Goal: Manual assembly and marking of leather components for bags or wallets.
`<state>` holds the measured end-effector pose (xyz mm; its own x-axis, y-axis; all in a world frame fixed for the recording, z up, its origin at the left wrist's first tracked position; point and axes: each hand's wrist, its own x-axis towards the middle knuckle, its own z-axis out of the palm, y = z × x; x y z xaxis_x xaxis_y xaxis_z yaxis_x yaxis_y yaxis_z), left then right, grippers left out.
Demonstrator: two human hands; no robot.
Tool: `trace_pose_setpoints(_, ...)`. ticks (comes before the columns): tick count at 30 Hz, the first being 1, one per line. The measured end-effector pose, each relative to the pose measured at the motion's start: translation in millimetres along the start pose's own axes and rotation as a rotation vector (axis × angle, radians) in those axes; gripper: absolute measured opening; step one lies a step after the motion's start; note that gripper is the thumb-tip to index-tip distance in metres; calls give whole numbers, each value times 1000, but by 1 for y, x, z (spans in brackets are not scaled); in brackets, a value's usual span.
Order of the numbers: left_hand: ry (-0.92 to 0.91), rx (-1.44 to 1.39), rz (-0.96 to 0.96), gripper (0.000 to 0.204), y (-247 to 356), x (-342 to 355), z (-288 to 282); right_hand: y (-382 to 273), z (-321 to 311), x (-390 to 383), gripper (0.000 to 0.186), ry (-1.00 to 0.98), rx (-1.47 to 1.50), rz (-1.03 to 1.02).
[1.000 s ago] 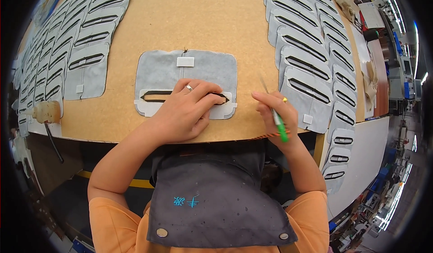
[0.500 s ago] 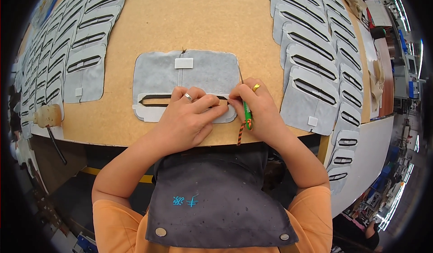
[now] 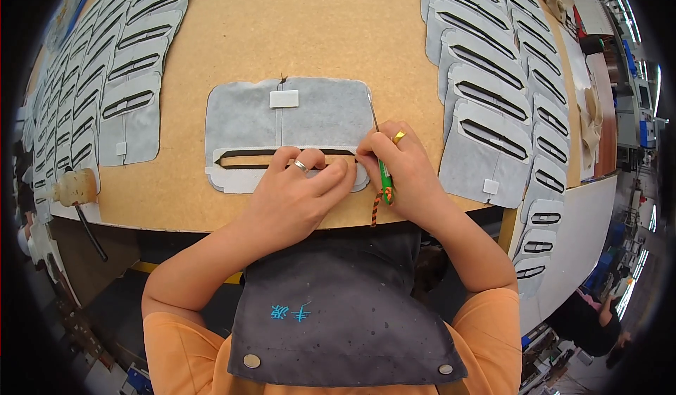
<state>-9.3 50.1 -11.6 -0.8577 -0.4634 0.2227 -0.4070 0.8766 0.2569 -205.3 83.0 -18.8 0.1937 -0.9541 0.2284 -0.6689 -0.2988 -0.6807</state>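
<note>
A grey panel (image 3: 246,113), which looks like leather or fabric, lies flat on the table in front of me. It has a white patch (image 3: 284,99) near its far edge and a long dark-edged slot (image 3: 243,159) along its near side. My left hand (image 3: 299,194) presses bent fingers onto the slot's right part, thumb and fingertips drawn together at the panel. At the slot's right end, my right hand (image 3: 400,170) pinches with thumb and forefinger. Held in its palm is a thin metal tool with a green handle (image 3: 386,178) and a striped cord; its shaft points away from me.
Overlapping rows of similar slotted panels line the table's left side (image 3: 130,103) and right side (image 3: 493,131). A bottle-like yellowish container (image 3: 76,187) with a dark stick sits at the left edge. Another person (image 3: 591,321) is far off at lower right.
My left fingers have curled in and shifted slightly to the right end of the slot. The right hand has hardly moved. The distant person has come further into view.
</note>
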Motion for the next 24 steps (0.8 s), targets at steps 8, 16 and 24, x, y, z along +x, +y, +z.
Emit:
trace_pose_setpoints(8, 91, -134, -3, 36, -4, -6, 2, 2, -4, 1, 13, 21, 118, 40)
trace_pose_setpoints(16, 61, -249, -109, 44, -2, -3, 3, 0, -2, 1, 13, 7, 118, 83)
trace_pose_setpoints(24, 1, -5, -19, 43, 0, -2, 2, 0, -4, 2, 13, -14, 72, 30)
